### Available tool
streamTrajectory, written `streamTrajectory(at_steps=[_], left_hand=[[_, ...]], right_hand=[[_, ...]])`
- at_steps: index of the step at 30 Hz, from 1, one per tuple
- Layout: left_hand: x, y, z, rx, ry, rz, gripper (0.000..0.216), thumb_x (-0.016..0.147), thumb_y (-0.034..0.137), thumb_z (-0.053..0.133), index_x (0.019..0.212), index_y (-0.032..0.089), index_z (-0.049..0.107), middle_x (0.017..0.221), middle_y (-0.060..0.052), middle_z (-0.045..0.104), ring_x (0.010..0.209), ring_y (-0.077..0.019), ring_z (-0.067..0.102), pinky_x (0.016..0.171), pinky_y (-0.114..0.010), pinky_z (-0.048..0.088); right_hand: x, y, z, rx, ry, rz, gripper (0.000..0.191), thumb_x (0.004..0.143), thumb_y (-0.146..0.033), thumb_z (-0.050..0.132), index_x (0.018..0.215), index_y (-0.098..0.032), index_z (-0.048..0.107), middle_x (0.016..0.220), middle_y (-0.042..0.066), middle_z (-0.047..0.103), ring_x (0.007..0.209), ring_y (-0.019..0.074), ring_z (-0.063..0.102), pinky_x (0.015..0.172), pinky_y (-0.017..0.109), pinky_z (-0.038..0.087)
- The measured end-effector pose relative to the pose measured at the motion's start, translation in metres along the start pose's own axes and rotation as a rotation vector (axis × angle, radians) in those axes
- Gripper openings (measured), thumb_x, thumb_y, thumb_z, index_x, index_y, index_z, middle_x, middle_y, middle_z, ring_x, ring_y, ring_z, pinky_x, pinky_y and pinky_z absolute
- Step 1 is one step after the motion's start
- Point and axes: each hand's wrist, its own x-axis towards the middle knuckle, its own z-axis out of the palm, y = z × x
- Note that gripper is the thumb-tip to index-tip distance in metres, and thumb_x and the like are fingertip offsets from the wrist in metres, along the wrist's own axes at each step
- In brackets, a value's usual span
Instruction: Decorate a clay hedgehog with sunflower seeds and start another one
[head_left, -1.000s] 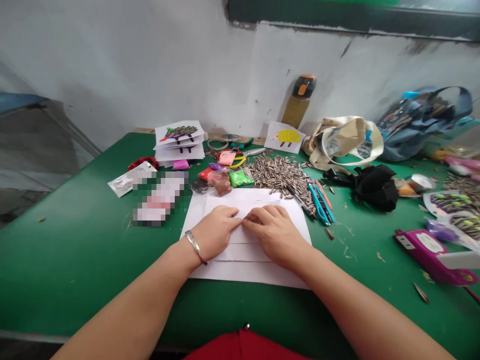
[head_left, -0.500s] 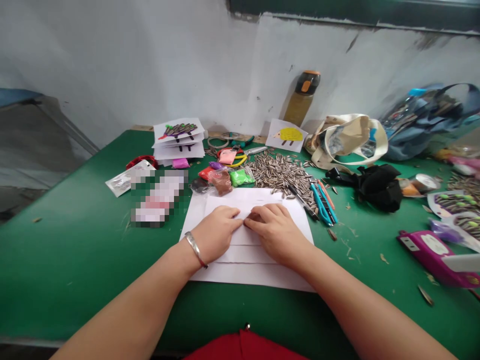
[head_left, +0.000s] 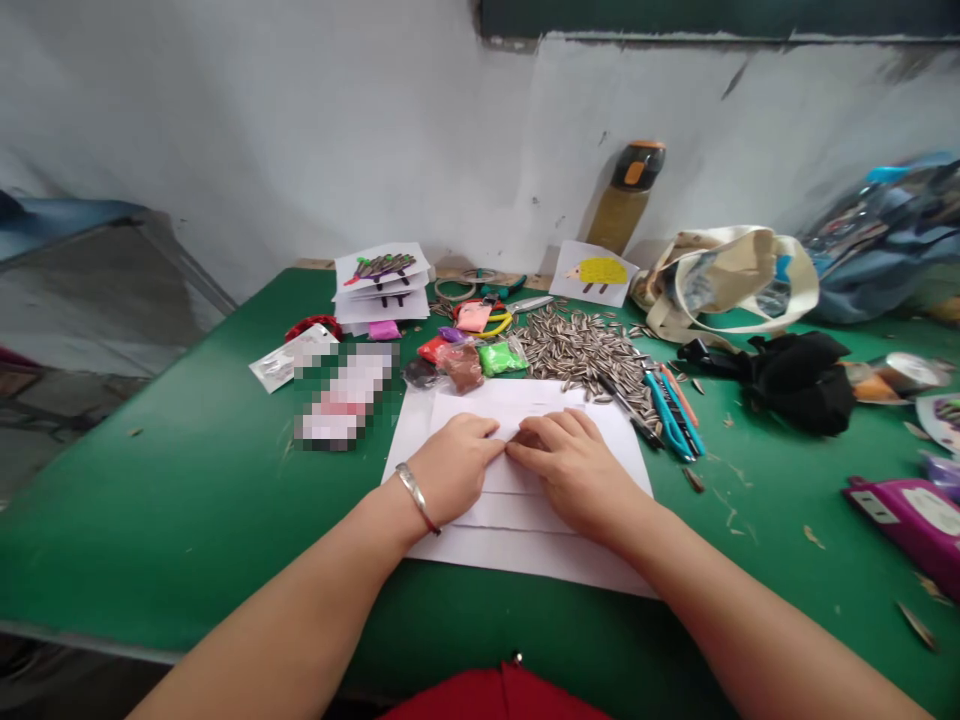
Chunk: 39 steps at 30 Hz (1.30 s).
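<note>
Both my hands rest on a stack of white paper sheets (head_left: 480,405) lying on the green table (head_left: 187,500). My left hand (head_left: 454,468), with a silver bracelet at the wrist, has its fingers curled and its fingertips meet those of my right hand (head_left: 574,470). Between the fingertips sits a small dark brownish thing that I cannot make out. Just beyond the paper lies a pile of striped sunflower seeds (head_left: 577,350), and small bags of coloured clay (head_left: 469,358) lie to its left.
Finished hedgehog cards (head_left: 379,280) are stacked at the back left, another card (head_left: 596,272) leans on the wall by a bottle (head_left: 626,195). Teal cutters and pens (head_left: 675,405), a black cloth (head_left: 795,375), a canvas bag (head_left: 731,275) and a purple box (head_left: 911,515) lie right.
The view has shifted so everything sits a little further right in the picture. My hands stay pressed together on the paper in the same pose.
</note>
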Motion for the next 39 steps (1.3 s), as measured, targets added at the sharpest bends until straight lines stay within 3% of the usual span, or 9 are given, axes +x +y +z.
streamTrajectory(at_steps=[12, 21, 27, 32, 39], left_hand=[[-0.002, 0.001, 0.003, 0.034, 0.014, 0.042, 0.029, 0.088, 0.007, 0.046, 0.106, 0.014, 0.066, 0.1, -0.01, 0.06, 0.09, -0.0217, 0.053, 0.089, -0.037, 0.048], [-0.002, 0.002, 0.002, 0.009, 0.034, 0.029, 0.033, 0.087, 0.004, 0.044, 0.112, 0.015, 0.063, 0.097, -0.009, 0.06, 0.092, -0.0217, 0.054, 0.089, -0.036, 0.047], [0.0, 0.002, 0.003, 0.049, 0.036, 0.046, 0.027, 0.088, 0.005, 0.044, 0.101, 0.015, 0.066, 0.099, -0.012, 0.06, 0.094, -0.0241, 0.054, 0.088, -0.04, 0.048], [0.001, 0.004, 0.003, 0.04, 0.04, 0.035, 0.035, 0.087, 0.004, 0.044, 0.115, 0.015, 0.061, 0.1, -0.01, 0.06, 0.094, -0.0233, 0.054, 0.089, -0.039, 0.047], [0.0, 0.005, 0.005, 0.079, 0.018, 0.031, 0.027, 0.089, 0.007, 0.046, 0.108, 0.013, 0.064, 0.102, -0.012, 0.059, 0.096, -0.0251, 0.052, 0.091, -0.04, 0.046]], right_hand=[[0.0, 0.001, -0.001, 0.016, 0.033, -0.015, 0.041, 0.084, -0.005, 0.049, 0.112, -0.027, 0.069, 0.118, 0.008, 0.062, 0.102, 0.024, 0.048, 0.098, 0.047, 0.03], [-0.01, 0.027, -0.011, 0.039, 0.12, 0.084, 0.041, 0.085, -0.005, 0.045, 0.107, -0.026, 0.072, 0.115, 0.009, 0.065, 0.102, 0.0255, 0.051, 0.09, 0.046, 0.039], [-0.016, 0.037, -0.022, 0.079, 0.092, 0.128, 0.049, 0.08, -0.001, 0.043, 0.11, -0.027, 0.072, 0.113, 0.007, 0.067, 0.101, 0.0242, 0.052, 0.091, 0.045, 0.042], [-0.021, 0.033, -0.036, 0.133, 0.014, 0.099, 0.049, 0.083, -0.002, 0.041, 0.11, -0.028, 0.073, 0.103, 0.007, 0.069, 0.097, 0.0231, 0.053, 0.088, 0.043, 0.044], [-0.024, 0.025, -0.039, 0.153, -0.035, 0.028, 0.052, 0.087, -0.003, 0.043, 0.121, -0.034, 0.067, 0.108, 0.005, 0.066, 0.098, 0.0219, 0.051, 0.09, 0.041, 0.041]])
